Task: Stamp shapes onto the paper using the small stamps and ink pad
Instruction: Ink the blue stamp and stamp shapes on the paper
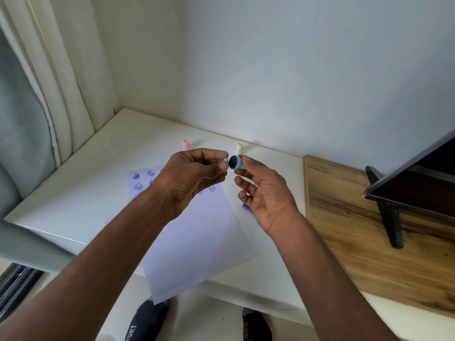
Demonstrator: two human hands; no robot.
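I hold a small teal stamp [236,163] up above the table between both hands. Its round, dark blue inked face points towards me. My left hand [192,178] pinches a small teal part at the stamp's left side. My right hand [266,193] holds the stamp's body between thumb and forefinger, its other fingers spread. Below lies the white paper [197,232], with several blue smiley prints [138,187] along its far end. A blue heart-shaped stamp [135,176] stands on the paper's far left corner. A purple object [247,208], mostly hidden by my right hand, lies beside the paper.
A pink stamp [185,144] and a cream stamp [238,147] stand upright on the white table [73,193] near the wall. A wooden board [357,230] with a black screen stand [391,217] lies to the right. Curtains hang at left. The paper overhangs the table's front edge.
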